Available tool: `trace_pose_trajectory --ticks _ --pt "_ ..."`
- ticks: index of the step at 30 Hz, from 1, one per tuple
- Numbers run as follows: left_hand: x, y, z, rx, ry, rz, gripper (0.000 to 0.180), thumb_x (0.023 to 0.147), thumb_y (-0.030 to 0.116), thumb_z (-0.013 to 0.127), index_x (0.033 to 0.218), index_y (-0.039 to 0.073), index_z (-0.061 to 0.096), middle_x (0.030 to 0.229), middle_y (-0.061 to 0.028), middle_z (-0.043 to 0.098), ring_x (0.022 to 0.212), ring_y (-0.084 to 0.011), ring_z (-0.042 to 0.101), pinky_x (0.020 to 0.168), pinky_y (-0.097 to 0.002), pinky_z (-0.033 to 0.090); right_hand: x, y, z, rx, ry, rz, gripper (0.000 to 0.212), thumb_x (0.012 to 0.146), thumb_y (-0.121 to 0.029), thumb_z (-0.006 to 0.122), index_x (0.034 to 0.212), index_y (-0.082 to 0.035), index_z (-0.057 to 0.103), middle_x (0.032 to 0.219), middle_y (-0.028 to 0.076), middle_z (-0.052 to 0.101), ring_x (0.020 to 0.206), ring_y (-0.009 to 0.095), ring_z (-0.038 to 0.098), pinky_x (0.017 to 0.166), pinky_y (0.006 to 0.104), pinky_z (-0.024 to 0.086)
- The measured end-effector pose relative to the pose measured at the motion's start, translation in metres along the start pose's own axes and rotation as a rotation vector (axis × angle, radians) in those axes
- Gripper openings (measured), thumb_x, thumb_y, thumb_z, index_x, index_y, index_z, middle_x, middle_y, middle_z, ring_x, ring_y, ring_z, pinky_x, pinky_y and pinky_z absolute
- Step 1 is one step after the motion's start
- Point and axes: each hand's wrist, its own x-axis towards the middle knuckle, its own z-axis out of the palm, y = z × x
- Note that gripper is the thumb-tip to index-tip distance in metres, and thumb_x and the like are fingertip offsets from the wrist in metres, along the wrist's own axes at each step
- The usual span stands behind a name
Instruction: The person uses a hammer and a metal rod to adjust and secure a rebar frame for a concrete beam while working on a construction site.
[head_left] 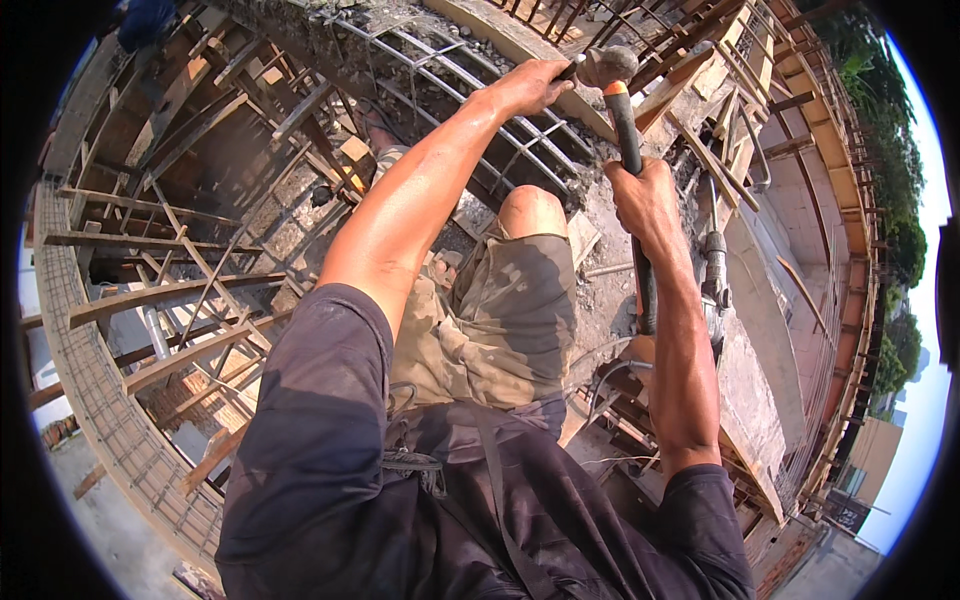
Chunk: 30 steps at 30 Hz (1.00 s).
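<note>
My right hand (645, 200) is closed around the black handle of a hammer (622, 125), which has an orange band below its worn metal head. The head is up by my left hand (525, 88), at the end of a short dark metal rod (573, 68). My left fingers are wrapped round that rod; most of it is hidden, so its exact kind does not show. Below and left of this hand lies a cage of steel rebar (480, 95) in a trench-like gap, next to a concrete edge (520, 40).
My bent knee (532, 212) is between my arms. A grey power tool (715, 265) lies right of my right forearm. Loose wooden planks (705, 150) are piled at the upper right. Left, timber props (170, 290) cross a deep drop, bordered by a curved form with rebar (90, 340).
</note>
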Motion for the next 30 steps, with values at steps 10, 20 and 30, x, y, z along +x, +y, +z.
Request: trace_pose_trajectory --ticks 10,20,30 --pt "-0.001 -0.015 0.002 0.019 -0.025 -0.039 0.033 0.1 0.03 0.058 0.118 0.003 0.061 0.108 -0.0181 0.069 0.105 -0.0294 0.065 0.088 -0.0431 0.048 -0.07 -0.118 -0.135 0.893 0.408 -0.676 0.028 0.097 -0.019 0.06 0.072 -0.011 0.051 0.054 -0.005 0.036 0.044 0.006 0.033 0.046 0.0219 0.031" --pt "0.003 -0.046 0.023 -0.108 0.061 -0.084 0.034 0.096 0.026 0.061 0.123 0.006 0.06 0.114 -0.0229 0.067 0.109 -0.0421 0.061 0.089 -0.0474 0.049 -0.026 -0.019 0.002 0.195 -0.188 0.043 0.036 0.082 -0.029 0.068 0.069 0.004 0.064 0.056 0.006 0.056 0.053 0.015 0.055 0.053 0.0347 0.043" --pt "0.001 -0.037 0.016 -0.031 0.023 -0.069 0.028 0.098 0.027 0.062 0.113 0.004 0.066 0.101 -0.0166 0.07 0.099 -0.0247 0.066 0.087 -0.0422 0.049 -0.052 -0.124 -0.14 0.853 0.394 -0.778 0.029 0.099 -0.019 0.055 0.072 -0.009 0.05 0.054 -0.006 0.032 0.043 0.006 0.032 0.045 0.0225 0.031"
